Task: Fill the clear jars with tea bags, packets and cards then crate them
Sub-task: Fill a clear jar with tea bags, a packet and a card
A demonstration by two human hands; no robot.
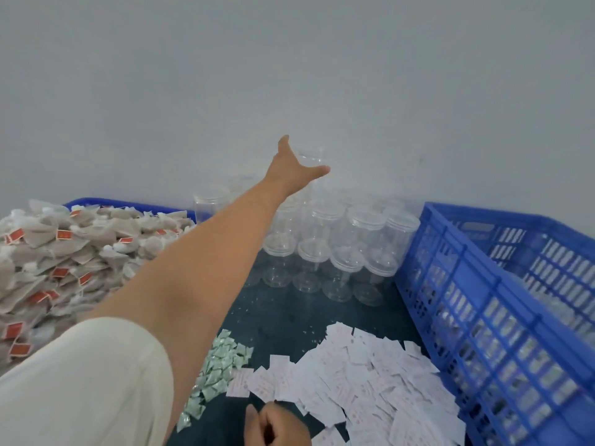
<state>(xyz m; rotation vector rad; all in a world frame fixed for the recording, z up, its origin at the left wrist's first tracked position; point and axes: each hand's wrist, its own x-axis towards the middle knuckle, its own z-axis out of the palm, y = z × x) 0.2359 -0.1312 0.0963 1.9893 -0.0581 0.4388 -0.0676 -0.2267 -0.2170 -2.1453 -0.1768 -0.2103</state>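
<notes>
My left hand [291, 167] reaches far forward with thumb and fingers spread around the topmost clear jar [314, 157] of a stack by the wall; I see no firm grip on it. More empty clear jars [346, 252] stand stacked in rows below it. A heap of tea bags [61, 262] with red tags fills the left side. Small green-white packets [219, 371] lie in a strip near the middle front. White cards [370, 375] are spread at the front right. My right hand [277, 426] is curled shut at the bottom edge beside the cards, with nothing visible in it.
A large blue slatted crate [483, 317] stands on the right, its near wall next to the jars and cards. A second blue crate rim [128, 204] shows behind the tea bags. A dark table surface [283, 317] lies between the piles, with a grey wall behind.
</notes>
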